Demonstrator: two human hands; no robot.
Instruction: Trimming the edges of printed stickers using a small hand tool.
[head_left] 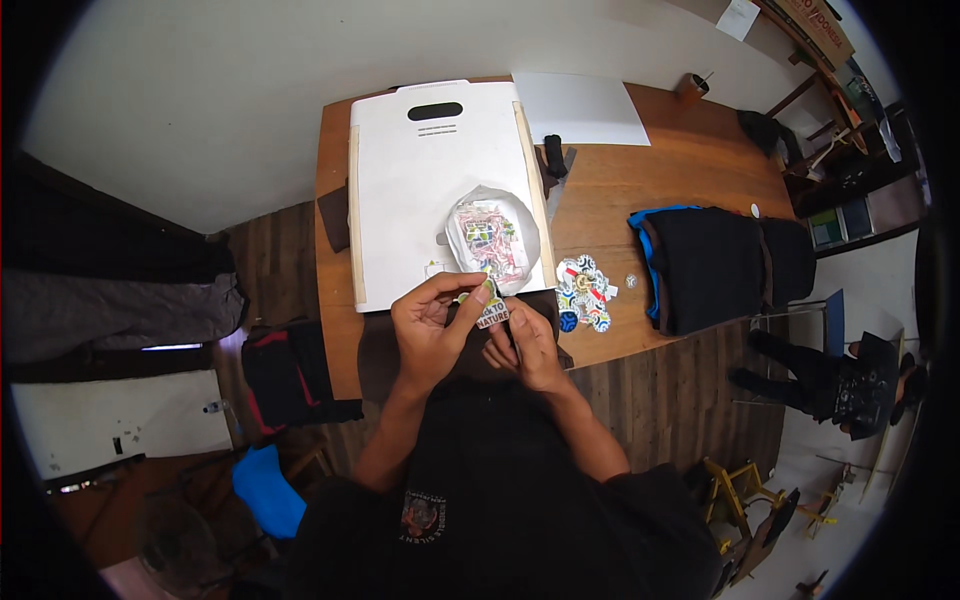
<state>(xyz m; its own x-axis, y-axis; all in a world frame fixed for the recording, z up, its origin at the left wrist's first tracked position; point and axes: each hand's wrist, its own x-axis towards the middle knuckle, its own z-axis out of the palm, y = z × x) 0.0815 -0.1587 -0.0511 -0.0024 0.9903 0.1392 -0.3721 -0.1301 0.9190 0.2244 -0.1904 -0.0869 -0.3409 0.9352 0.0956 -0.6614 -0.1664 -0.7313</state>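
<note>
My left hand (440, 318) pinches a small printed paper sticker (490, 314) with green and white on it, between thumb and forefinger. Close beside it, my right hand (530, 345) is closed on a slim dark tool (516, 332), mostly covered by the fingers; its kind cannot be made out. Both hands are over the near edge of a white board (400, 210) that has a dark handle slot. Just beyond them, a round whitish container (533, 235) holds printed paper pieces and thin reddish-white scraps.
Right of the board, a pile of colourful cut stickers (583, 295) lies on the wooden table (640, 170). Folded black and blue cloth (700, 265) is farther right. A white sheet (580, 105) and a brown cup (692, 88) are at the back. Another person (840, 385) is at far right.
</note>
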